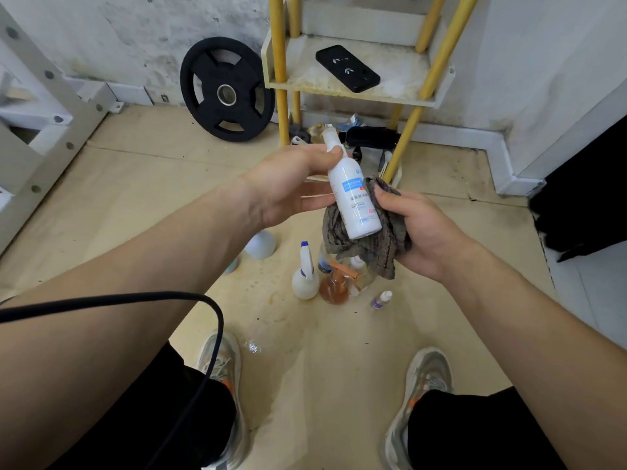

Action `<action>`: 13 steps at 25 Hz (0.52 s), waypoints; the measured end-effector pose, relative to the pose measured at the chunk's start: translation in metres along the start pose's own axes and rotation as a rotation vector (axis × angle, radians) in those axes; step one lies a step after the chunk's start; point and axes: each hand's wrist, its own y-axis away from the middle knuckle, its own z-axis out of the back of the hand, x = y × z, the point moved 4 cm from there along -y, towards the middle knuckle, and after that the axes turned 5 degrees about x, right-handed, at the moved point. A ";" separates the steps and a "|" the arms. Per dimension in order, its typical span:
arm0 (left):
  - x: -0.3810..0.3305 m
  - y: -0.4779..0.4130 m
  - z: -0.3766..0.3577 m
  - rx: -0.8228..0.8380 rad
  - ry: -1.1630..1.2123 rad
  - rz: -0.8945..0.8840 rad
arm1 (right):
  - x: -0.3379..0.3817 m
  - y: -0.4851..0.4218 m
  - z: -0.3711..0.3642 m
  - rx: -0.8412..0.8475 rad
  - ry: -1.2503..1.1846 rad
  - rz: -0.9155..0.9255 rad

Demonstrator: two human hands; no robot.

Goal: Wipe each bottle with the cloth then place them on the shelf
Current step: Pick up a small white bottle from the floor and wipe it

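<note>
My left hand grips a white bottle with a blue label near its neck, tilted with its base toward me. My right hand holds a grey-brown cloth bunched against the bottle's lower half. On the floor below stand a white spray bottle with a blue nozzle, an amber spray bottle, a clear bottle partly hidden by the cloth, and a small dropper bottle. The shelf with yellow posts stands ahead against the wall.
A black phone-like device lies on the shelf board. A black weight plate leans on the wall at left. Clutter sits under the shelf. A pale bowl lies upside down on the floor. A black cable crosses my left arm.
</note>
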 end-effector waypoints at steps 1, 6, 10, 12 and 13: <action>-0.002 0.000 0.001 -0.021 0.001 -0.021 | 0.001 0.001 -0.001 -0.006 0.023 0.019; 0.001 -0.002 0.003 -0.231 0.052 -0.068 | 0.017 0.009 -0.008 -0.126 0.708 0.313; 0.003 0.001 -0.003 -0.307 0.108 -0.066 | 0.008 0.015 -0.023 -0.300 1.460 0.470; 0.007 0.001 -0.011 -0.267 0.123 -0.057 | 0.005 0.016 -0.026 -0.363 1.539 0.433; 0.010 0.002 -0.015 -0.243 0.121 -0.051 | 0.005 0.015 -0.025 -0.376 1.547 0.404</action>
